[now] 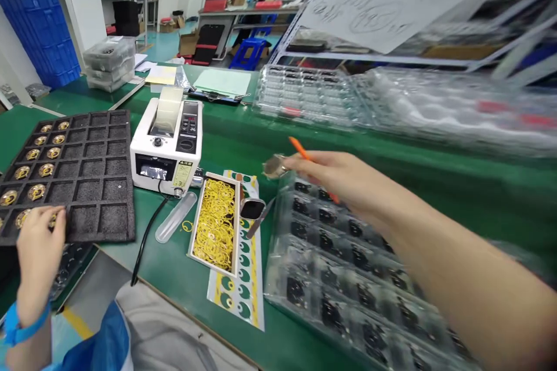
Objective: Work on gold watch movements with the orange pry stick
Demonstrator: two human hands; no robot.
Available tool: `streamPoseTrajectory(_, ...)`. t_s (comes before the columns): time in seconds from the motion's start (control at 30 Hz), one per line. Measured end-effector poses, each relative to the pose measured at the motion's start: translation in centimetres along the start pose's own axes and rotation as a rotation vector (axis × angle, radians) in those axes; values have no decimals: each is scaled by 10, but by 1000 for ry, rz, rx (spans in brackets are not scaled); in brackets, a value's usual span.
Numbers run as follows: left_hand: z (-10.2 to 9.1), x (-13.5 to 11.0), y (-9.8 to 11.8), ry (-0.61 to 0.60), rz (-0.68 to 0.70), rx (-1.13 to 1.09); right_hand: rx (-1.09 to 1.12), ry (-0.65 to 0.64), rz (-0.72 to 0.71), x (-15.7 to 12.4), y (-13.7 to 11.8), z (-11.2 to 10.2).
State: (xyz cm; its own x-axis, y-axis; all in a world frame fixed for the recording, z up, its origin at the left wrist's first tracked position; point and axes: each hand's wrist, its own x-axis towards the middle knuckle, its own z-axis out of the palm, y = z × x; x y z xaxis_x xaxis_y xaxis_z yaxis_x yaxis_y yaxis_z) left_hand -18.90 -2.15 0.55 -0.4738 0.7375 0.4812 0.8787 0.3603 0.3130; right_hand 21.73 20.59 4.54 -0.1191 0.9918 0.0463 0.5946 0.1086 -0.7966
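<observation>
My left hand (39, 249) rests on the near edge of a black foam tray (115, 208), its fingers over gold round parts (37, 191) that sit in the tray's square compartments. Whether those fingers grip one is hidden. My right hand (335, 179) reaches over a clear plastic blister tray (343, 278), and its fingertips pinch a round metal part (275, 166). An orange stick (304, 153) shows behind those fingers. Left of that hand, a dark square watch-like body (252, 207) lies on a printed sticker sheet (235, 295).
A white tape dispenser (167, 142) and a box of yellow rubber rings (213, 223) stand on the green bench mat (148, 255). Clear stacked trays (308, 95) lie behind, a paper sheet (383, 6) hangs above, and shelves stand beyond.
</observation>
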Motion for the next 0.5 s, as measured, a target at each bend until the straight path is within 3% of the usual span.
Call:
streamPoseTrajectory(0.1,-10,11,-26,-152,10,280,-116,39,116,45,-9,10)
streamPoseTrajectory(0.23,-17,18,-21,-340,-59,336,-203,85,208,65,-19,15)
streamPoseTrajectory(0.37,-26,33,-17,-457,-65,331,-198,184,175,37,-26,4)
streamPoseTrajectory(0.5,-35,47,-22,-453,-148,173,-118,240,122,-27,-25,-9)
